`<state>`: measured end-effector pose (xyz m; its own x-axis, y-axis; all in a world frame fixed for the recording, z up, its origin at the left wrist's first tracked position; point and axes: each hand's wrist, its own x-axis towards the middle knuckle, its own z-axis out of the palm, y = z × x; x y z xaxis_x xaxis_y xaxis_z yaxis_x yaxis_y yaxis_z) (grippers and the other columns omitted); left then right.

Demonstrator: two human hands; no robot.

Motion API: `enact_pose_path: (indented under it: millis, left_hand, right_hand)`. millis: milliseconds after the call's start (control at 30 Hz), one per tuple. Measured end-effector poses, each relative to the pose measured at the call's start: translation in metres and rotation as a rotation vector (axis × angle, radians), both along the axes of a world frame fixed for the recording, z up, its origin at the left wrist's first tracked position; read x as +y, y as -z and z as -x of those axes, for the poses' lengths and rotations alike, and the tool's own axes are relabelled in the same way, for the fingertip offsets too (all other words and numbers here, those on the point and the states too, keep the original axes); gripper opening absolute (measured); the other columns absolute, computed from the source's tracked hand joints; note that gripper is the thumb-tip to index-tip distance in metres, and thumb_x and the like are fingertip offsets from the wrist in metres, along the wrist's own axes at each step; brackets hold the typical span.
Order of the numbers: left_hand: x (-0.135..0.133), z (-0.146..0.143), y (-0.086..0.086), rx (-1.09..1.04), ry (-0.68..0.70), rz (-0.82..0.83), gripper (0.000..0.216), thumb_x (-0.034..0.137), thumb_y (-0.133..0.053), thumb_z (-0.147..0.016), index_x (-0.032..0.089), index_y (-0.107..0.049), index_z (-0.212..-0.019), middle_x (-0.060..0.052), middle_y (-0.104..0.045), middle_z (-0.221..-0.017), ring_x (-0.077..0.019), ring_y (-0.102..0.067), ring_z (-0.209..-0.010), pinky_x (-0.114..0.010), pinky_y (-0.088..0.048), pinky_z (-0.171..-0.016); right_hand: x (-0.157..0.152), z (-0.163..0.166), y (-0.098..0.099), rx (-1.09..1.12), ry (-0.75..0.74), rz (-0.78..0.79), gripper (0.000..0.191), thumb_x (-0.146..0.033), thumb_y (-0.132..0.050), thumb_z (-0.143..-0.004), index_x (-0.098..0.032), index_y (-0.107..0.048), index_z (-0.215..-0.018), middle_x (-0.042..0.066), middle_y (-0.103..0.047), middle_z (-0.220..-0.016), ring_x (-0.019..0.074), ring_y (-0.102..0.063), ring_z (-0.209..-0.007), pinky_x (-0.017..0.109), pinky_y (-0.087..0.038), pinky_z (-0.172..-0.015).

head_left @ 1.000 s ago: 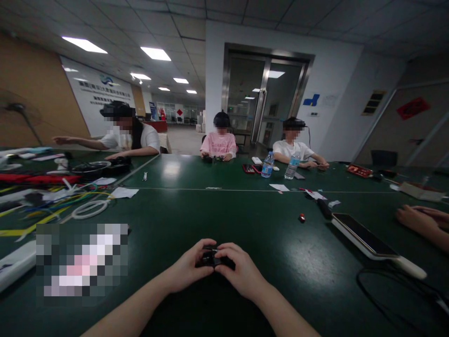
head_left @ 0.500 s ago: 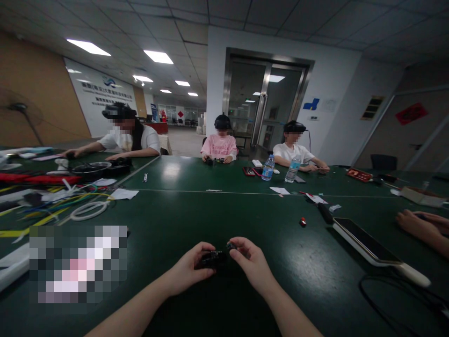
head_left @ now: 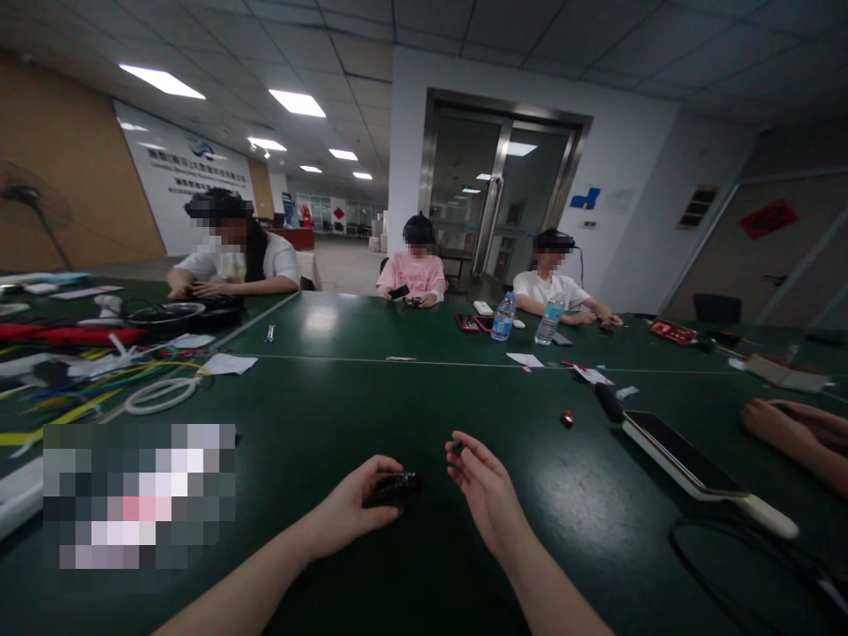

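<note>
Two bare hands work low in the middle of the view, over a dark green table [head_left: 318, 406]. The left hand [head_left: 354, 511] is curled around a small black device [head_left: 397, 486], with thumb and fingers closed on its near end. Whether the device rests on the table or hangs just above it cannot be told. The right hand [head_left: 488, 490] is held apart from the device, to its right, with the palm turned toward it. Its thumb and forefinger pinch a tiny dark piece [head_left: 457, 448] at the fingertips, and its other fingers are loosely curved.

Beyond the right hand a small red object [head_left: 566, 417] lies alone on the table. Further right lies a flat white slab with a dark screen [head_left: 682, 446], and a black cable [head_left: 722, 539] loops near it. Another person's hands [head_left: 788, 424] rest at the right edge. On the left lie a white coil [head_left: 159, 395] and a tangle of coloured wires [head_left: 99, 389]. Two water bottles [head_left: 503, 316] stand on the far side, where three people sit at the table.
</note>
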<state>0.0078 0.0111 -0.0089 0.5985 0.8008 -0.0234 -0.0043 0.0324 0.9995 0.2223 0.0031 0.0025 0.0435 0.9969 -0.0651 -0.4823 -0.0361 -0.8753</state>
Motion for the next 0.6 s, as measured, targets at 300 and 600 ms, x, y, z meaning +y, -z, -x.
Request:
enact_pose_path:
  millis: [300, 600]
  left_hand:
    - [-0.0023, 0.0003, -0.0056, 0.023, 0.011, 0.011, 0.04, 0.012, -0.061, -0.072, 0.023, -0.044, -0.106, -0.003, -0.056, -0.109, -0.0203, -0.055, -0.1, -0.04, -0.042, -0.089]
    - [-0.0012, 0.0, -0.0027, 0.006, 0.01, 0.005, 0.041, 0.011, -0.062, -0.071, 0.023, -0.044, -0.106, -0.003, -0.057, -0.106, -0.0207, -0.056, -0.099, -0.041, -0.041, -0.087]
  right_hand:
    - [0.0003, -0.0017, -0.0043, 0.134, 0.007, 0.069, 0.033, -0.031, -0.071, -0.064, -0.022, -0.064, -0.094, 0.004, -0.065, -0.09, 0.0165, -0.056, -0.082, 0.029, -0.043, -0.073]
    - [-0.0023, -0.0018, -0.0031, 0.162, -0.044, 0.087, 0.028, -0.027, -0.069, -0.067, -0.023, -0.062, -0.094, 0.002, -0.064, -0.087, 0.0149, -0.058, -0.078, 0.029, -0.044, -0.072]
